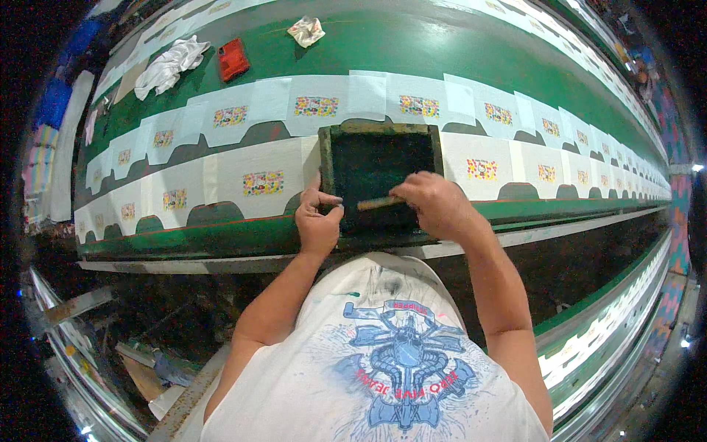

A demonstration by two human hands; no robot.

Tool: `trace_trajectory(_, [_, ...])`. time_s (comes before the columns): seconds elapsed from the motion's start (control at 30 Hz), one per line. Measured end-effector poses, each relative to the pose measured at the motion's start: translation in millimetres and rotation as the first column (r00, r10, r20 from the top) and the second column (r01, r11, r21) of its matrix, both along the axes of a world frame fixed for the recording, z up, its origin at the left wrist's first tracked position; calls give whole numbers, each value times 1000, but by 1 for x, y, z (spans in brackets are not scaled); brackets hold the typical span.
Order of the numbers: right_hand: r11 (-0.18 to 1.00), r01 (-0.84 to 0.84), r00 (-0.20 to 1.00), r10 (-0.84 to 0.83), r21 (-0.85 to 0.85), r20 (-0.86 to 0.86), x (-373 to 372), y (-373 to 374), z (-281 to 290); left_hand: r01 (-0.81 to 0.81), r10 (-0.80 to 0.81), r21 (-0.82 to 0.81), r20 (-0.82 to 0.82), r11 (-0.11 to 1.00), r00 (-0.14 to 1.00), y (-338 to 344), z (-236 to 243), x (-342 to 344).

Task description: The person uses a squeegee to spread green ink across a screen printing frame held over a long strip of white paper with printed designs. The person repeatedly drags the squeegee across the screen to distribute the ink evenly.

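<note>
In front of me a dark screen printing frame (329,158) with a wooden rim lies over a row of white fabric pieces. My left hand (320,219) grips the frame's left side, thumb over the rim and fingers along the outer edge. With my right hand (434,202) I hold a squeegee (377,203) with a pale wooden edge, inside the frame over the dark mesh. Its lower part blends into the dark mesh. To the frame's left is a fabric piece with a colourful print (263,183); to its right lies another printed piece (482,170).
A long green table (412,44) carries rows of white fabric pieces with colourful prints. On its far side lie a crumpled white cloth (171,66), a red phone-shaped object (233,60) and a crumpled pale rag (305,32). A pale rail (213,265) runs along the near edge.
</note>
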State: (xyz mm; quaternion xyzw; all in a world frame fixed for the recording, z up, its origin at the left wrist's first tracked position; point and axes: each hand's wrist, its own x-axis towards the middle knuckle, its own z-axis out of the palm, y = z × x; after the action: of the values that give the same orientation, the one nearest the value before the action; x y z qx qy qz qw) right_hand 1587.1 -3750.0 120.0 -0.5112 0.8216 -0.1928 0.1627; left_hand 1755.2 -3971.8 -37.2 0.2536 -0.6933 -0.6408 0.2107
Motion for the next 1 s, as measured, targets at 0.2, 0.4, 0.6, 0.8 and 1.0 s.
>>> trace_trajectory(0.2, [986, 86, 996, -88, -145, -9, -58, -37, -26, -5, 10, 77, -64, 997, 998, -5, -8, -1])
trace_trajectory(0.4, [988, 111, 989, -120, -105, -81, -61, -54, -27, 1, -6, -48, -97, 999, 995, -6, -12, 1])
trace_trajectory(0.6, [996, 59, 990, -68, -72, -123, -22, -37, -25, 39, -40, -38, -9, 998, 999, -8, -13, 6])
trace_trajectory(0.8, [998, 27, 992, -32, -49, -119, 27, -10, -26, 28, -30, -92, -14, 995, 999, -6, -8, 5])
trace_trajectory(1.0, [999, 34, 991, -37, -27, -132, 65, 6, -19, 2, -2, -14, -30, 1000, 1000, 5, 18, 1])
